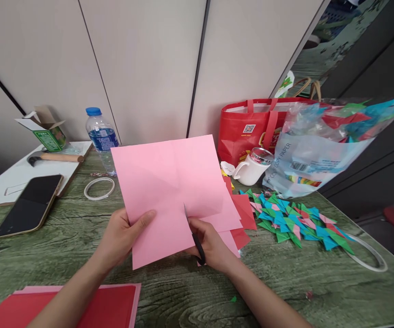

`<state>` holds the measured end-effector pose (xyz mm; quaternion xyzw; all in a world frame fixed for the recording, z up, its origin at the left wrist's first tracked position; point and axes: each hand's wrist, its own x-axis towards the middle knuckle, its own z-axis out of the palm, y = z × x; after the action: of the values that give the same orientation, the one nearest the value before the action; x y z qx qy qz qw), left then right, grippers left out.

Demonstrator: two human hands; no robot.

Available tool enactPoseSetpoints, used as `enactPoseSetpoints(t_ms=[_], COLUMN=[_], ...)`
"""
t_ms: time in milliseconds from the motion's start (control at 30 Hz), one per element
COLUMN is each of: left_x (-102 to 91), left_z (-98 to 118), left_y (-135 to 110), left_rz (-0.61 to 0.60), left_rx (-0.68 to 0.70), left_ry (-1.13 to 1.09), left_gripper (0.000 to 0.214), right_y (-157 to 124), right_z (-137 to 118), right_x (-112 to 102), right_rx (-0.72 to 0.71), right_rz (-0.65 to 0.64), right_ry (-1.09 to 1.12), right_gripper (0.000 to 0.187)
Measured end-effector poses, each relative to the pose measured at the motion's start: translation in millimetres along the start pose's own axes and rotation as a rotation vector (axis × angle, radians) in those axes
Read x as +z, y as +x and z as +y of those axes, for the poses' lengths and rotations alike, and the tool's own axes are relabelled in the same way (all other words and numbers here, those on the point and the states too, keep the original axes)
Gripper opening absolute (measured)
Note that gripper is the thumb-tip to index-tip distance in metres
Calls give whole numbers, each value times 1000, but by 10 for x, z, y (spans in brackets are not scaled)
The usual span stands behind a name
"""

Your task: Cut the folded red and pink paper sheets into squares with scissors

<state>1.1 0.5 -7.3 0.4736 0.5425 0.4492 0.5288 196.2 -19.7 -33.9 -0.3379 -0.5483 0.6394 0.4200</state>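
My left hand (123, 237) pinches the lower left edge of a pink paper sheet (169, 182), thumb on top, and holds it tilted above the table. My right hand (212, 246) is closed on black-handled scissors (193, 234) whose blade points up into the sheet's lower edge near the middle. The sheet shows faint fold creases. Under and behind it lie more pink and red sheets (243, 214).
Green wood-grain table (63, 246). A pile of folded green, blue and pink paper pieces (295, 221) lies right, with a white mug (251, 168), red bag (251, 123) and plastic bag of paper (323, 141) behind. Left: phone (31, 202), water bottle (101, 136), tape ring (99, 187), hammer (56, 157). Red sheets (111, 305) near me.
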Motion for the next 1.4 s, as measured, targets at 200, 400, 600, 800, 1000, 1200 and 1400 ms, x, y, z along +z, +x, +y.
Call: enactPoseSetpoints(t_ms=[200,400,600,800,1000,1200,1400], left_x=[-1,5,11,-5,-3,-5,-13], left_z=[23,58,75,40,25,23,5], left_y=[-25,-50,-58,-45,-41,-39,-34], left_rz=[1,2,15,5,4,0,-10], left_rx=[65,95,106,87,77,72,60], left_ry=[183,244,276,252,221,205,181], left_gripper=[30,32,33,32,31,30,28], right_y=[7,4,-5,11,18,20,38], right_z=[19,60,105,106,126,148,198], right_x=[19,22,54,69,81,94,100], right_rx=[-52,-95,-113,-120,-104,-101,-60], right_rz=[15,39,54,93,127,163,215], right_ry=[30,57,70,90,91,89,94], right_gripper=[42,43,40,36,35,32,30])
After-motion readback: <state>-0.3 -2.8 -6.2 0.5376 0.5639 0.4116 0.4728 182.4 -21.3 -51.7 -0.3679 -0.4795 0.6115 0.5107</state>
